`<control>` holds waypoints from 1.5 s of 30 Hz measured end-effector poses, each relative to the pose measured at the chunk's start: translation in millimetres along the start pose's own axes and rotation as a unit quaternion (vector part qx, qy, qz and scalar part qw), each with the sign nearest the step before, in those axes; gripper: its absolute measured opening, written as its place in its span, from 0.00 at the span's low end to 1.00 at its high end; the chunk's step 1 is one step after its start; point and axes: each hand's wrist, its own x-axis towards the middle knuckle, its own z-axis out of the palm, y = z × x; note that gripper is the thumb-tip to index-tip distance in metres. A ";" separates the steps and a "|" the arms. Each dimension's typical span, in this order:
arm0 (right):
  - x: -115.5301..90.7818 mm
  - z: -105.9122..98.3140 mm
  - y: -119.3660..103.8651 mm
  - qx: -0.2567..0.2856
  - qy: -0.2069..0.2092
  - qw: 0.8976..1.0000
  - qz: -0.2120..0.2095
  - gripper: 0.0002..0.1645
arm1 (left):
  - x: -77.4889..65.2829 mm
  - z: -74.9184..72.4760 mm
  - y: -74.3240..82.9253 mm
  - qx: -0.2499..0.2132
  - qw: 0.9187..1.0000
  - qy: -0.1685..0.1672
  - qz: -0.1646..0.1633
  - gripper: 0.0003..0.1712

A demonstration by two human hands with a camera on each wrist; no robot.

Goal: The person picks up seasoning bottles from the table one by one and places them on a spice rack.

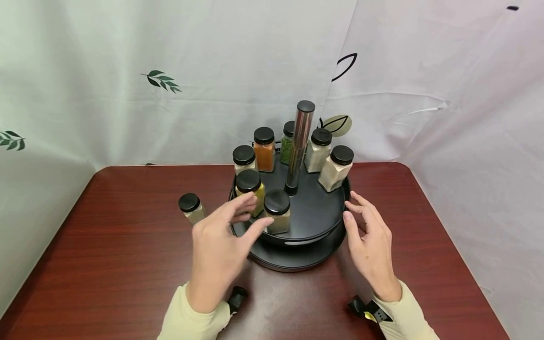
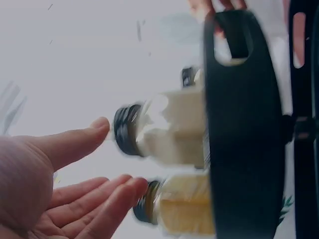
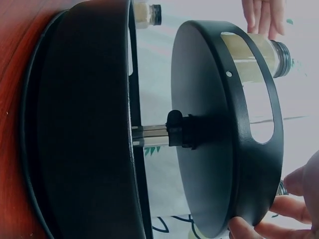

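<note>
A black two-tier spice rack [image 1: 314, 212] with a metal centre post [image 1: 300, 144] stands on the table. Its upper tray carries several square spice jars with black lids. My left hand [image 1: 221, 245] is beside the tray's front left, thumb and fingers spread apart around nothing. Its thumb is close to the lid of a beige jar [image 2: 172, 127], its fingertips by a yellow jar [image 2: 184, 204]. At the tray's right edge, my right hand [image 1: 371, 241] has its fingertips on the outer rim [image 3: 254, 174]. Both hands hold no jar.
Another black-lidded jar [image 1: 193, 208] stands on the brown table [image 1: 140, 245], left of the rack. On the upper tray's far side are an orange jar [image 1: 264, 156], a green one [image 1: 286, 146] and pale ones. A white curtain [image 1: 212, 71] hangs behind the table.
</note>
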 end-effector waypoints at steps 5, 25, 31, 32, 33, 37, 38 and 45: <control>1.7 -1.2 2.0 0.003 0.001 1.000 -0.003 0.14 | 7.7 -19.8 -6.1 -0.023 0.999 0.033 -0.013 0.23; 12.4 -8.7 -22.1 0.175 -0.044 0.983 0.043 0.26 | 20.0 -66.3 -81.2 0.161 0.981 0.021 -0.104 0.24; 14.1 -9.8 -21.8 0.195 -0.073 0.977 0.048 0.30 | 19.7 -62.8 -96.3 0.178 0.964 -0.049 -0.194 0.35; 14.0 -9.8 -20.8 0.196 -0.078 0.976 0.049 0.30 | 19.8 -61.7 -98.3 0.180 0.959 -0.063 -0.209 0.38; 13.8 -9.6 -19.6 0.195 -0.082 0.976 0.047 0.31 | 19.8 -60.7 -100.2 0.179 0.955 -0.076 -0.222 0.39; 13.8 -8.1 -11.8 0.203 -0.096 0.974 0.039 0.33 | 18.8 -56.0 -107.4 0.181 0.946 -0.093 -0.254 0.43; 13.9 -7.4 -8.9 0.208 -0.098 0.972 0.039 0.33 | 18.3 -55.0 -109.1 0.182 0.944 -0.095 -0.258 0.43; 14.0 -1.5 14.1 0.219 -0.109 0.969 0.026 0.35 | 15.3 -48.1 -120.3 0.193 0.932 -0.112 -0.287 0.48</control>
